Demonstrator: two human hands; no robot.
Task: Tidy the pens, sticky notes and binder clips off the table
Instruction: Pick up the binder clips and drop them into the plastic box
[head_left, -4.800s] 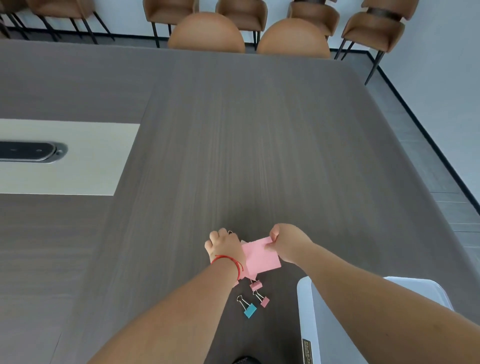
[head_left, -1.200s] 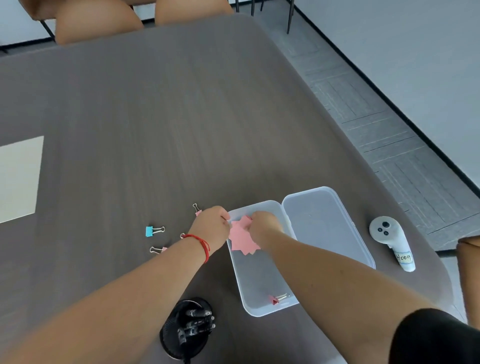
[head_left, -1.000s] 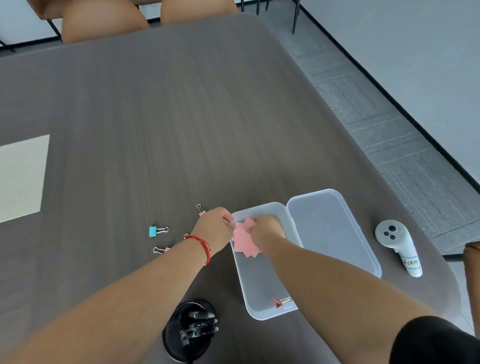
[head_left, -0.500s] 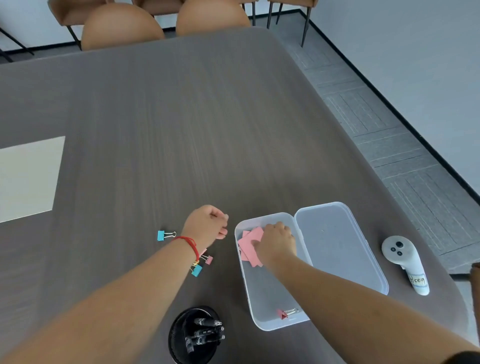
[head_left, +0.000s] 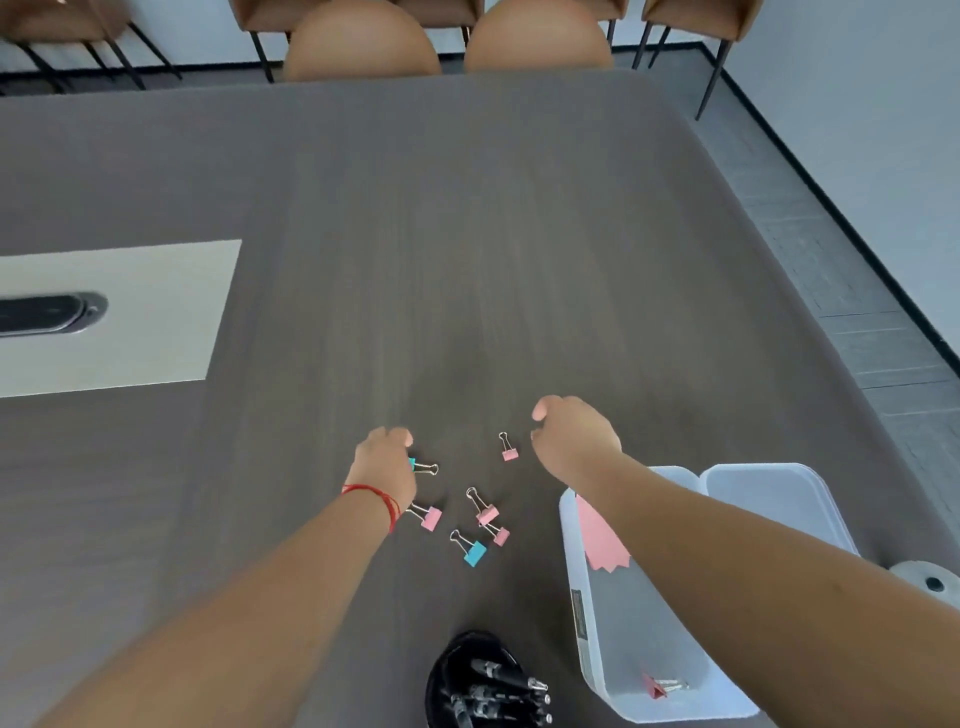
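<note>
Several binder clips lie on the dark table (head_left: 467, 234). My left hand (head_left: 387, 460) rests over a blue clip (head_left: 423, 467), its fingers curled at the clip; whether it grips it is hidden. A pink clip (head_left: 509, 451) lies just left of my right hand (head_left: 571, 436), which hovers with thumb and fingers apart and nothing in it. Two pink clips (head_left: 487, 513) and another blue clip (head_left: 471, 551) lie nearer me, and one more pink clip (head_left: 430, 517) sits by my left wrist. Pink sticky notes (head_left: 597, 535) lie in the clear plastic box (head_left: 582, 639), with a red clip (head_left: 657, 687) at its near end.
The box's lid (head_left: 779, 499) lies open to the right. A black pen holder (head_left: 483, 680) with pens stands at the near edge. A white controller (head_left: 930, 579) lies at the far right. A pale inset panel (head_left: 114, 317) is on the left, chairs (head_left: 363, 47) behind the table.
My right hand let go of the sticky notes in the box and moved out over the table toward the clips. My left hand reached forward onto a blue clip. The camera tilted up.
</note>
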